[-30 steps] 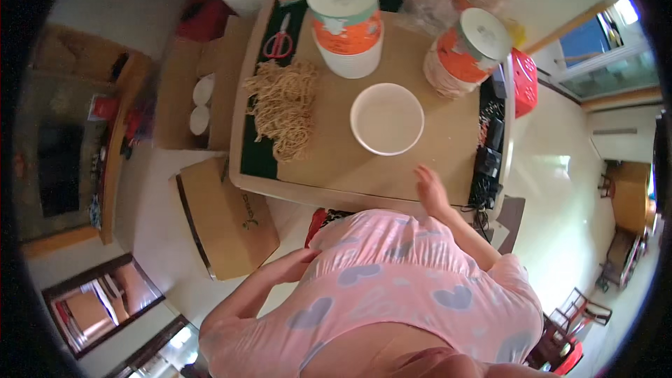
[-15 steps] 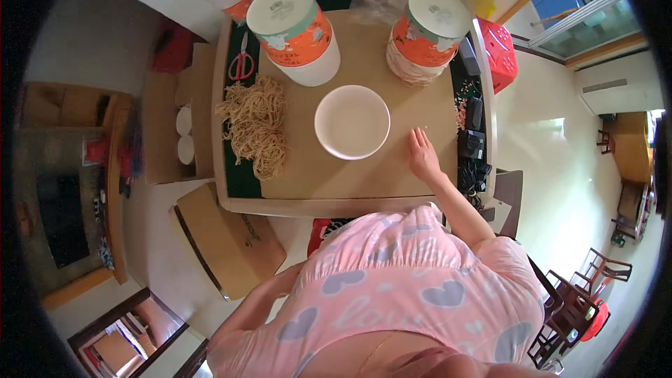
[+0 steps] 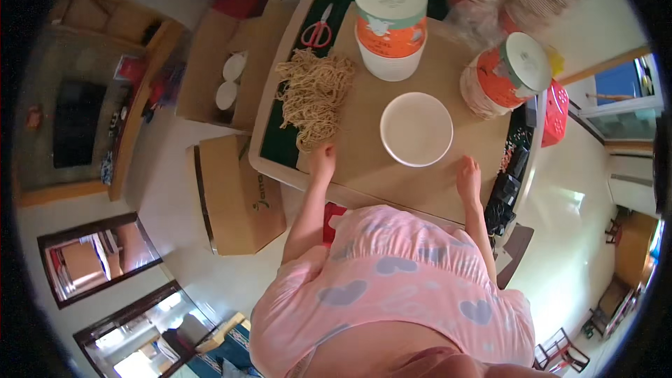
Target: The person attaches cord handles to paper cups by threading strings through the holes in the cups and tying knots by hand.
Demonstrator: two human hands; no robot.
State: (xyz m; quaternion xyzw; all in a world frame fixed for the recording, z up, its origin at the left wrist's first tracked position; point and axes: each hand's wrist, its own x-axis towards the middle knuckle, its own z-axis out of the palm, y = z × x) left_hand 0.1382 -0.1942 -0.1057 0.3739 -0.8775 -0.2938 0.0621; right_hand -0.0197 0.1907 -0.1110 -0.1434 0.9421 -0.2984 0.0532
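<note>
Left hand (image 3: 322,162) raised to pale-rimmed table (image 3: 280,174)

Its curled fingers are at the tangled tan stringy heap (image 3: 315,91), upper left of centre (whether gripping it, I cannot tell). Right hand (image 3: 468,178), fingers loosely extended, is near the round white bowl (image 3: 416,129), right of centre.

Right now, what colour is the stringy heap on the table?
The stringy heap is light tan; it shows best in the head view.
</note>
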